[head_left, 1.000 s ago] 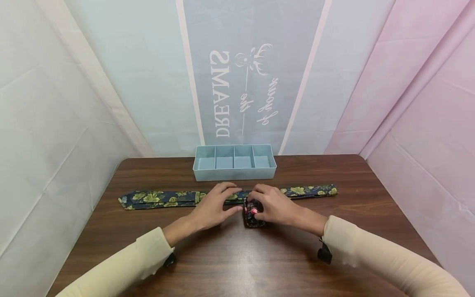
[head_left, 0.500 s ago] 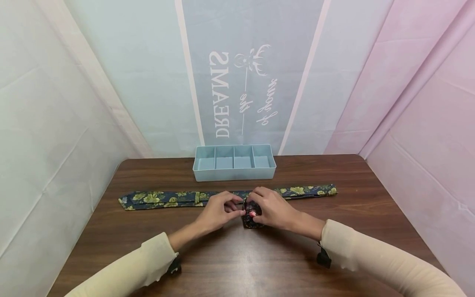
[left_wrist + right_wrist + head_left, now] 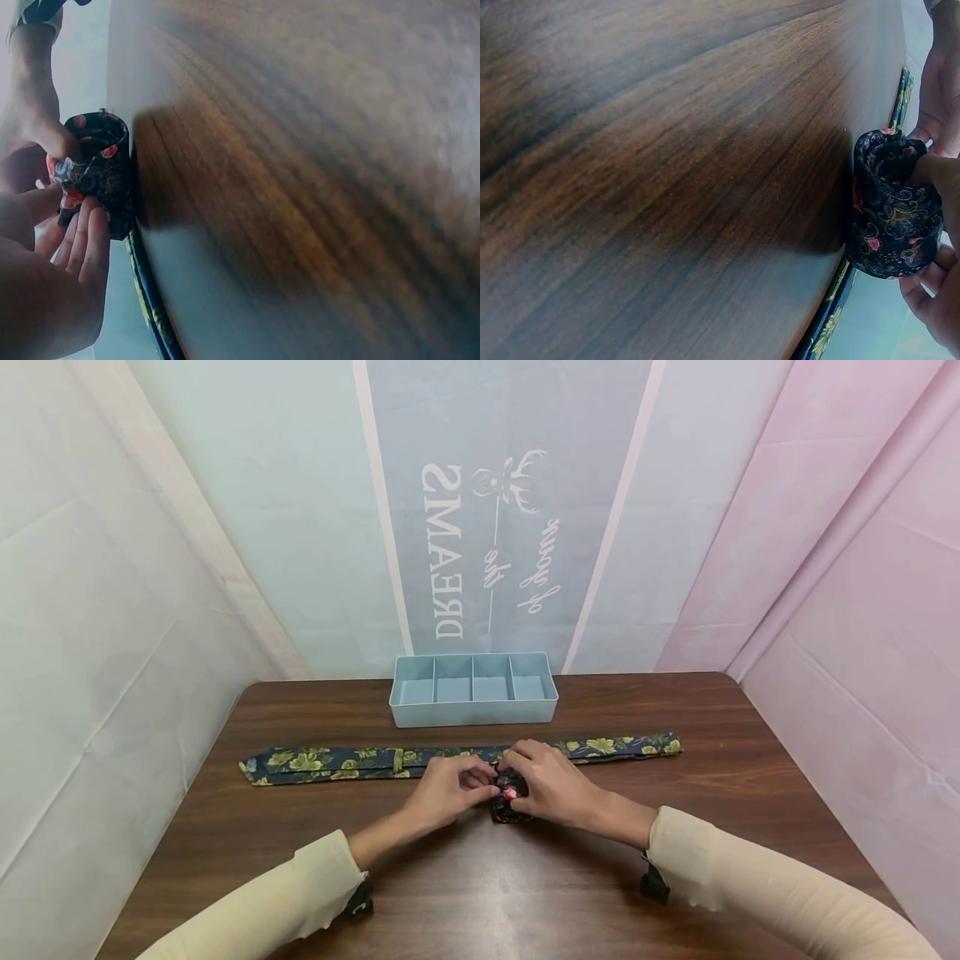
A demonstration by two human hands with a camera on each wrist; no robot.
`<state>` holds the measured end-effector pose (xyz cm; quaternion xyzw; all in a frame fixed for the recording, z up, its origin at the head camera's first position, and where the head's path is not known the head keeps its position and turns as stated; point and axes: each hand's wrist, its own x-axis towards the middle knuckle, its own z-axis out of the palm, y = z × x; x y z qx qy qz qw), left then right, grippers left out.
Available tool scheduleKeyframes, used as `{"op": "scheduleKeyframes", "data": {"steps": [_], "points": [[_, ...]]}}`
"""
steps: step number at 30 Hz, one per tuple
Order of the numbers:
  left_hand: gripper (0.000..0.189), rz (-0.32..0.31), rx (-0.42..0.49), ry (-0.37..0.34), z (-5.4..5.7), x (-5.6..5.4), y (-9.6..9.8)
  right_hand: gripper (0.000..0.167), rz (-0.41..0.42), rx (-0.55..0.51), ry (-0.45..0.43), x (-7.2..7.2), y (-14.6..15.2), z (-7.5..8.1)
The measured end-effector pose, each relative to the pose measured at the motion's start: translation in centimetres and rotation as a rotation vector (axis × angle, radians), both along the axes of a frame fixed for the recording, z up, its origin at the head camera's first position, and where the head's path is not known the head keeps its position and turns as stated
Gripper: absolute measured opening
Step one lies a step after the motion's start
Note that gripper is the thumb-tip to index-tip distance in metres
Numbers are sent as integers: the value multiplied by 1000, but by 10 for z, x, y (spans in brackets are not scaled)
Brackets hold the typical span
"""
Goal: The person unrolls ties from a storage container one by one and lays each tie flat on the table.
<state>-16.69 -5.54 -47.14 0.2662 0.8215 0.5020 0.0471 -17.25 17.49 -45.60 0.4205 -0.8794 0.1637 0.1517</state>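
Note:
A dark necktie with pink and red flowers, rolled up into a thick coil (image 3: 507,811), stands on edge on the table. My right hand (image 3: 561,787) grips the coil from the right, thumb in front and fingers over the back. From the left, my left hand (image 3: 444,791) pinches at its side with thumb and fingertips. The left wrist view shows those fingers against the rolled necktie (image 3: 112,180). Seen from the right wrist, the necktie roll (image 3: 896,232) has a hollow spiral, with a thumb at its opening. Behind both hands lies a navy necktie (image 3: 307,762) with yellow-green flowers, stretched out lengthwise.
A light blue box (image 3: 474,714) with several compartments stands at the back of the brown wooden table (image 3: 480,893). Fabric curtains (image 3: 300,527) hang behind the table and on both sides.
My left hand has come in to the right and closed its thumb and fingertips at the rolled necktie's left side. The right hand keeps its hold with little movement.

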Motion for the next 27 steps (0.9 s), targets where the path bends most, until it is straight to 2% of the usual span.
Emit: {"op": "scheduleKeyframes", "data": {"steps": [19,27], "points": [[8,45,-15,-43,-2,1,-1,42,6,-24,1,3,3,-5],[10,64,-54,-16,-4,2,-3,42,16,-34,3,4,4,-4]]}}
